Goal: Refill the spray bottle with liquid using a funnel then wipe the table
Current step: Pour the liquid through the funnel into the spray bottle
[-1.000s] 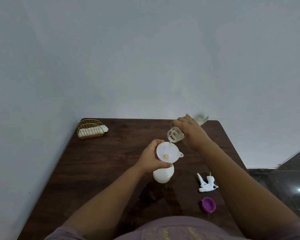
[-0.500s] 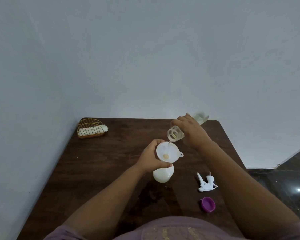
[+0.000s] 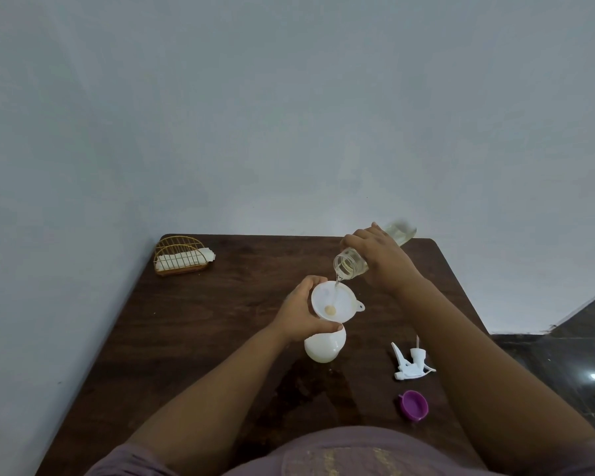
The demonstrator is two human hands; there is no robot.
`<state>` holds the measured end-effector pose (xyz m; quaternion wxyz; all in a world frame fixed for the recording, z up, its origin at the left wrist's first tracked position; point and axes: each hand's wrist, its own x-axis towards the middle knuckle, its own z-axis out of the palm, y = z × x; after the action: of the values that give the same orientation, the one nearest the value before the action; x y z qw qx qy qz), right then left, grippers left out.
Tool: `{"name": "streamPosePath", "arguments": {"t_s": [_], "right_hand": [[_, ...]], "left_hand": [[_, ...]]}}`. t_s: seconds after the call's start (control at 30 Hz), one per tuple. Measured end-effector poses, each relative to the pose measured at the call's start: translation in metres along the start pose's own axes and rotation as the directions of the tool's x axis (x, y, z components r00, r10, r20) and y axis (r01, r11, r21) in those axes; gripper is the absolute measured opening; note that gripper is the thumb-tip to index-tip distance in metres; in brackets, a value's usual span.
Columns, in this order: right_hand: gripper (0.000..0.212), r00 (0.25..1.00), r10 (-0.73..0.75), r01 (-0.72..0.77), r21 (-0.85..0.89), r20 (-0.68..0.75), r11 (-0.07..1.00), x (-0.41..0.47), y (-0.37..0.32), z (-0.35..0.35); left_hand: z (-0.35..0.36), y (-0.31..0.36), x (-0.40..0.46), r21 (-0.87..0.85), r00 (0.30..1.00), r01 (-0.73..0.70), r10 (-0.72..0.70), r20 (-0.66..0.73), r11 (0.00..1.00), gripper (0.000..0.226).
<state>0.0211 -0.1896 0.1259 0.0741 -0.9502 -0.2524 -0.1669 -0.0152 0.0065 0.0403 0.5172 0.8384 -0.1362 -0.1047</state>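
White funnel [image 3: 331,301] and white bottle [image 3: 324,345] at left hand [image 3: 301,312]; clear bottle [image 3: 352,262] in right hand [image 3: 380,261]; purple cap [image 3: 414,405], white sprayer [image 3: 411,362] beside right forearm; dark brown table [image 3: 203,331]; gold wire rack [image 3: 181,255].

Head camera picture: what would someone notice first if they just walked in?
Mid-table, the right hand tips a clear bottle so liquid trickles into a white funnel, which the left hand steadies on a white spray bottle. To the right lie the spray trigger and a purple cap.
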Motion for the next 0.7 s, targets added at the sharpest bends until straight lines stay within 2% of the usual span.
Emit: {"name": "streamPosePath", "arguments": {"t_s": [0.7], "right_hand": [[0.043, 1.0, 0.004, -0.004, -0.001, -0.003, 1.0, 0.0006, 0.0007, 0.0023]], "left_hand": [[-0.001, 0.0009, 0.0011, 0.005, 1.0, -0.004, 0.004, 0.008, 1.0, 0.08]]}}
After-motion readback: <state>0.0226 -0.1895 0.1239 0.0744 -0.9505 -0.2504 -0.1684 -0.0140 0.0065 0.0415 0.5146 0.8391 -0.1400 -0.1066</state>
